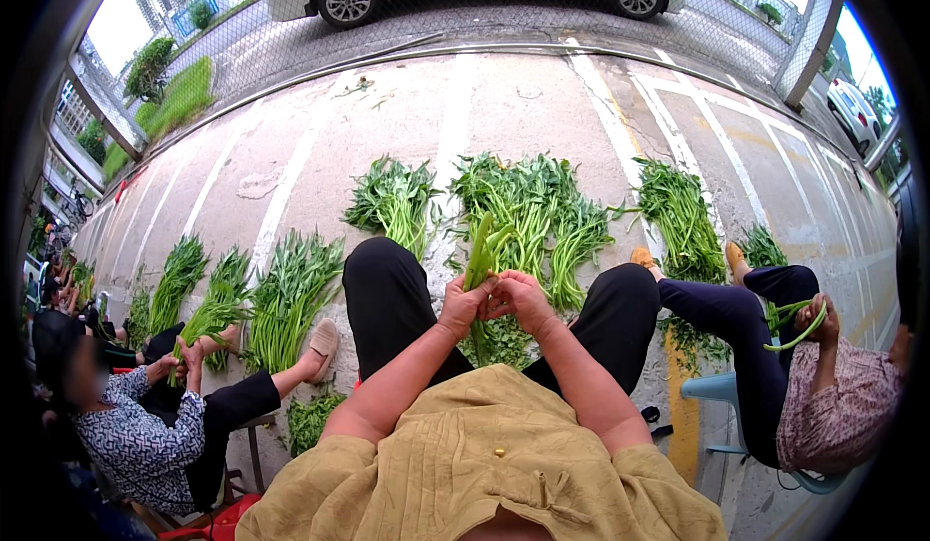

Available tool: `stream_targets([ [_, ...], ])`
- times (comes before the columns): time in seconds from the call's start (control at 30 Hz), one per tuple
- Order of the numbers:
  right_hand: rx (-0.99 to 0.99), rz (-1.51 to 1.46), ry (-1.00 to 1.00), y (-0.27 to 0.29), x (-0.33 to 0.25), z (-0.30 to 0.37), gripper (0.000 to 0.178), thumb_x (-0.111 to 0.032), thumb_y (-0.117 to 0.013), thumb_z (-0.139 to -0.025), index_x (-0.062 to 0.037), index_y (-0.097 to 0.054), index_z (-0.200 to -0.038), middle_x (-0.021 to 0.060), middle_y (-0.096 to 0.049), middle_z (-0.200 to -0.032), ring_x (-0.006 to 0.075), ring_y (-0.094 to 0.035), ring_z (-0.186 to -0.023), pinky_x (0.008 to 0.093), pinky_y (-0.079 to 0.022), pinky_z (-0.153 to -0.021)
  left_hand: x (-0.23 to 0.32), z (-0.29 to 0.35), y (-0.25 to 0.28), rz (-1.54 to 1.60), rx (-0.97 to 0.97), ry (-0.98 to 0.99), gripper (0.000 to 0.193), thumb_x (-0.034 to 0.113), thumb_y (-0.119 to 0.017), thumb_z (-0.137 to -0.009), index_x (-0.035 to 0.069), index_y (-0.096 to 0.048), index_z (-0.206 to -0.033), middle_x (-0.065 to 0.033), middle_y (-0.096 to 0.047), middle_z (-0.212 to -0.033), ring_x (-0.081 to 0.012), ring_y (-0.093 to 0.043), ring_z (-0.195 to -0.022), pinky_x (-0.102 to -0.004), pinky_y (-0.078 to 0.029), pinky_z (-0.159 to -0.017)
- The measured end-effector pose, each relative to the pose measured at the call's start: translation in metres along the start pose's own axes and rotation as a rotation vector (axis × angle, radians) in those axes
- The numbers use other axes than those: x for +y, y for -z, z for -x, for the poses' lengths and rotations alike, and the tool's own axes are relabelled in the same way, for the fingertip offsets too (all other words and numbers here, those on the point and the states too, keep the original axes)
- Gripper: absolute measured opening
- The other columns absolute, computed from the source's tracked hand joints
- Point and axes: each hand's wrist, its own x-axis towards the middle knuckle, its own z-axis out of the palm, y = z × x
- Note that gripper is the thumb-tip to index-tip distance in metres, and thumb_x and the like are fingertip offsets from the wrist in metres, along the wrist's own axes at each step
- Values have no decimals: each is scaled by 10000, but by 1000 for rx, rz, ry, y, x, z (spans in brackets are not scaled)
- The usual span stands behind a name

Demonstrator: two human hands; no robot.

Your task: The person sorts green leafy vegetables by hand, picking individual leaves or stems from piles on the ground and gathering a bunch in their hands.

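In the head view, 1 bunch of green stalks [480, 258] is gripped by the left hand [465, 305], the nearer, its long axis pointed forward; whether anything is pinched by the adjacent right hand [521, 299] cannot be told.

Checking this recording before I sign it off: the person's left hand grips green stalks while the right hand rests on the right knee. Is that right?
Not quite: the right hand isn't on the right knee. The head view shows it raised beside the left hand, which does grip the green stalks.
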Motion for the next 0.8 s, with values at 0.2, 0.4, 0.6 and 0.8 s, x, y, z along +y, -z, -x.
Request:
stream_targets([
  [0.2, -7, -231, -75, 10, 10, -8, 95, -98, -504, -781, -33, -518, -848, 68, -555, -707, 195, -580, -615, 380, -545, -558, 9, 3, -2, 120, -41, 15, 108, 125, -635, -801, 58, -587, -870, 15, -539, -594, -64, -435, -406, -226, -369, -378],
  [0.4, 296, 1048, 729, 30, 20, -19, 187, -85, -560, -750, 2, -525, -912, 48, -531, -790, 160, -528, -604, 259, -483, -538, 9, 0, -5, -58, 17, -65, 127, 159, -642, -802, 43, -597, -827, 31, -486, -536, -41, -392, -369, -200, -339, -337],
  [0.6, 349, 583, 519, 21, -19, 0, 208, -174, -657, -772, -34, -555, -657, -38, -500, -543, 45, -406, -481, 211, -375, -472, -2, -3, 0, -278, 11, -119, 110, 155, -646, -796, 53, -608, -811, 50, -480, -542, -34, -383, -377, -200, -315, -339],
  [0.8, 293, 551, 706, 2, -19, 1, 134, -65, -640, -765, -28, -598, -887, -51, -484, -618, 30, -408, -534, 188, -356, -493, -13, -7, 0, -348, -53, -157, 117, 147, -642, -797, 45, -603, -841, 47, -487, -552, -27, -405, -378, -191, -332, -331],
])
